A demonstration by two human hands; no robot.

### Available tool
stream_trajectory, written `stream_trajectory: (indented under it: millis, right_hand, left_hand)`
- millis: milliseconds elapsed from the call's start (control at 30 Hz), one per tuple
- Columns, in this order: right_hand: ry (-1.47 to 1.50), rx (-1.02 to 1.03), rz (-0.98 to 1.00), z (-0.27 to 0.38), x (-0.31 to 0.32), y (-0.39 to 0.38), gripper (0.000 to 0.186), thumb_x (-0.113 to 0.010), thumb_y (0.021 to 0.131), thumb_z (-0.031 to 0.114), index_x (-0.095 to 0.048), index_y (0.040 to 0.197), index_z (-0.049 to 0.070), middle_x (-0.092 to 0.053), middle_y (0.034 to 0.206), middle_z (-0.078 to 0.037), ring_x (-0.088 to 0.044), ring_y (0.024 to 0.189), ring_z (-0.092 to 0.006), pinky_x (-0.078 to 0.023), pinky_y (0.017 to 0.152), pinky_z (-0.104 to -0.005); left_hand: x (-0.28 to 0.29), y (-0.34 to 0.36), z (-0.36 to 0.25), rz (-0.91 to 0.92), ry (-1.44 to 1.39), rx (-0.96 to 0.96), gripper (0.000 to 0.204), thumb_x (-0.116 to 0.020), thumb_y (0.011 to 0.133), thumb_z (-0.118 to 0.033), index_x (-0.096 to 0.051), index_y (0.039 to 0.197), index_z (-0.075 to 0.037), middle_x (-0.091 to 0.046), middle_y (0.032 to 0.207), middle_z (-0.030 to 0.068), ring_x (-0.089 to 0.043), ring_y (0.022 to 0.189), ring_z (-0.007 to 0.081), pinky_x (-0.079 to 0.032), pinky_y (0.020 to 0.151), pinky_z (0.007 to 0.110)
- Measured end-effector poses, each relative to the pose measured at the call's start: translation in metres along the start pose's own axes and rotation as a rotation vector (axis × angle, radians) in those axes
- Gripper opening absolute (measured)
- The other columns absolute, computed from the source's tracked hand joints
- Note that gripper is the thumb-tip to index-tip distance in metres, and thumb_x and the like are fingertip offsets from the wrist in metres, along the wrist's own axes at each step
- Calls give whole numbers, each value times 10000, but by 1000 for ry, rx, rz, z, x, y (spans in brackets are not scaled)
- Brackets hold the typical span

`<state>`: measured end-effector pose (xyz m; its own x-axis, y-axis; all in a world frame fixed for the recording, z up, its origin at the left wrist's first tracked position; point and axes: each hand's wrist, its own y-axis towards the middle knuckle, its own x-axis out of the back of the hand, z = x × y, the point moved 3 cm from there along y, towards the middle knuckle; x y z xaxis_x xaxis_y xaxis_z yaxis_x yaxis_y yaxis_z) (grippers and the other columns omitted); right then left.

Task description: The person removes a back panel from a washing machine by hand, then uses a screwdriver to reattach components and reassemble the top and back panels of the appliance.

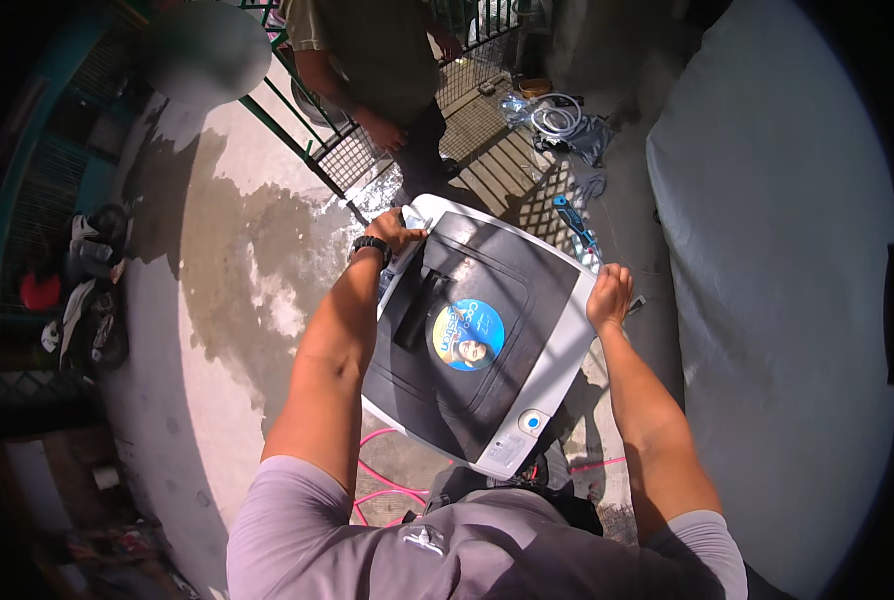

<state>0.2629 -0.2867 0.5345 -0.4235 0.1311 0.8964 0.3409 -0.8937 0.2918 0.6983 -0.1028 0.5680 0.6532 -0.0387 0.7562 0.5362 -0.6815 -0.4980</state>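
In front of me stands what looks like a top-loading washing machine [552,370], with a pale grey frame and a dark lid [527,300]. The lid carries a round blue and yellow sticker [467,335]. A white dial with a blue centre [533,423] sits at the near right corner of the frame. My left hand [397,232] is closed over the far left edge, a black band on its wrist. My right hand [610,296] grips the right edge near the far corner, fingers curled. The machine's sides are mostly hidden.
Beyond the machine a person [372,60] stands by a green metal fence [297,140]. A coiled grey hose [557,118] and a blue tool [574,222] lie at the far right. Pink hose [392,485] runs underneath. A pale sheet [777,300] hangs at right. Wet patches mark the concrete [252,260].
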Motion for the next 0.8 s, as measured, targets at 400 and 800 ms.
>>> stream_trajectory:
  millis: [400, 800]
  right_hand:
    - [23, 27, 19, 8, 4, -3, 197, -482, 1006, 230, -590, 1025, 66, -577, 1066, -136, -534, 1067, -357, -408, 950, -491]
    - [56, 53, 15, 9, 2, -6, 243, -469, 1000, 212, -602, 1038, 12, -591, 1065, -182, -546, 1040, -390, -409, 943, -484]
  left_hand:
    - [-66, -100, 79, -599, -373, -204, 715, -815, 795, -340, -540, 1314, 67, -599, 1278, 277, -593, 1187, 372, -460, 1019, 411]
    - [-66, -107, 88, -634, -293, -97, 857, -763, 819, -458, -423, 1428, 41, -653, 1148, 298, -631, 1085, 436, -492, 955, 467]
